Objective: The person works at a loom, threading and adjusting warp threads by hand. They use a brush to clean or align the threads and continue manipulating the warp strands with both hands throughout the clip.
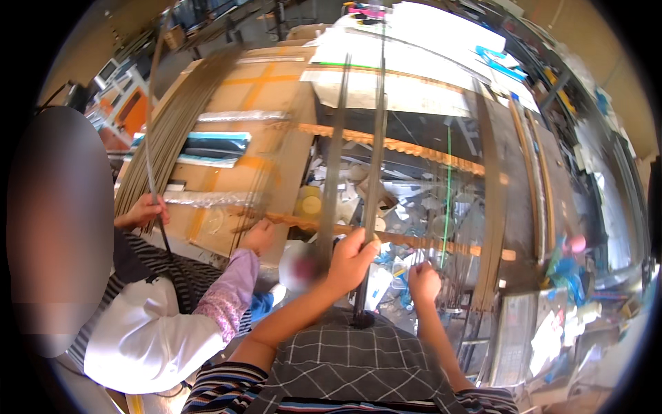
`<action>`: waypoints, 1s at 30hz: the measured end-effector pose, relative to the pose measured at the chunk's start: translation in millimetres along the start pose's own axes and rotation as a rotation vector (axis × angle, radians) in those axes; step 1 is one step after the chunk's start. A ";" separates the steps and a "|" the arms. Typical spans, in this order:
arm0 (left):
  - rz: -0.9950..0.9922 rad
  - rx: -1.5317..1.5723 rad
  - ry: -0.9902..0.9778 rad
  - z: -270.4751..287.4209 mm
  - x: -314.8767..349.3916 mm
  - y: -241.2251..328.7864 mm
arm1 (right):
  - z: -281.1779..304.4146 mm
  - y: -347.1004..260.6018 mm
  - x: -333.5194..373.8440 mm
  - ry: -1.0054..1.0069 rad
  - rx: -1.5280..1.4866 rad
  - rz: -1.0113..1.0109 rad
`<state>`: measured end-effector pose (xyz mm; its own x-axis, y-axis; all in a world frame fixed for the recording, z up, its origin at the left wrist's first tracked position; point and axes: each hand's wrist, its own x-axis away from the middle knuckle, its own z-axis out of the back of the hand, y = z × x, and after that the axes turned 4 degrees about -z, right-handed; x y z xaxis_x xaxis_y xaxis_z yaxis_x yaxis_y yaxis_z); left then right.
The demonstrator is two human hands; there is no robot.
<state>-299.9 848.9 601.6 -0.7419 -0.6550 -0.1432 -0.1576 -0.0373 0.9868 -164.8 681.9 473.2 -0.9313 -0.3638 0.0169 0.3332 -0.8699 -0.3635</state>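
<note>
My left hand (353, 261) is closed around a long, thin dark strip (378, 138). Its near end rests against my checked apron (345, 352), and its far end reaches over the white sheets. A second, blurred strip (334, 165) runs alongside to the left; whether the same hand holds it I cannot tell. My right hand (424, 283) is closed with fingers curled, left of some thin upright-looking rods (452, 276). What it holds, if anything, is hidden. Beyond the rods lies a bundle of long brown strips (491, 207).
At the left, a co-worker's hand (146, 211) grips a long strip (149, 124) beside a cardboard-covered table (265, 90) bearing a strip bundle (181, 110). Wavy-edged wooden bars (414, 153) cross the frame over scraps. White sheets (414, 41) cover the far end.
</note>
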 end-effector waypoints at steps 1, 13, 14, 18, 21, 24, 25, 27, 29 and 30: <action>0.028 0.040 0.019 2.9 1.6 -1.7 | 0.0 -2.0 0.3 -0.013 -0.023 -0.003; -0.084 0.026 0.008 -15.2 -0.8 -11.2 | 80.5 -60.1 37.1 -0.617 -1.061 0.005; -0.115 -0.004 0.004 -16.3 0.2 -17.6 | 92.1 -75.6 46.2 -0.693 -1.144 0.042; -0.124 -0.033 0.001 -15.7 -0.2 -11.9 | 99.2 -96.0 56.8 -0.785 -1.246 0.126; -0.090 0.000 -0.001 -15.1 -0.4 -11.8 | 92.3 -94.9 62.2 -0.709 -1.329 0.103; -0.099 -0.079 -0.025 -14.7 -2.3 -8.2 | 89.4 -98.7 67.9 -0.538 -1.305 0.134; -0.102 -0.132 -0.024 -15.2 -2.8 -5.3 | 92.2 -99.3 70.0 -0.526 -1.246 0.094; -0.100 -0.162 -0.011 -14.7 -4.0 -11.6 | 98.7 -98.7 71.1 -0.499 -1.124 0.019; -0.098 -0.172 -0.012 -12.2 -5.5 -7.4 | 91.1 -94.3 70.7 -0.448 -1.136 0.034; -0.117 -0.180 -0.002 -11.9 -4.5 -9.4 | 88.5 -92.4 71.0 -0.421 -1.117 0.051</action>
<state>-287.4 843.2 593.9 -0.7265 -0.6370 -0.2576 -0.1238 -0.2474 0.9610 -248.6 707.0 590.4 -0.7303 -0.6511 0.2069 -0.1378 -0.1562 -0.9781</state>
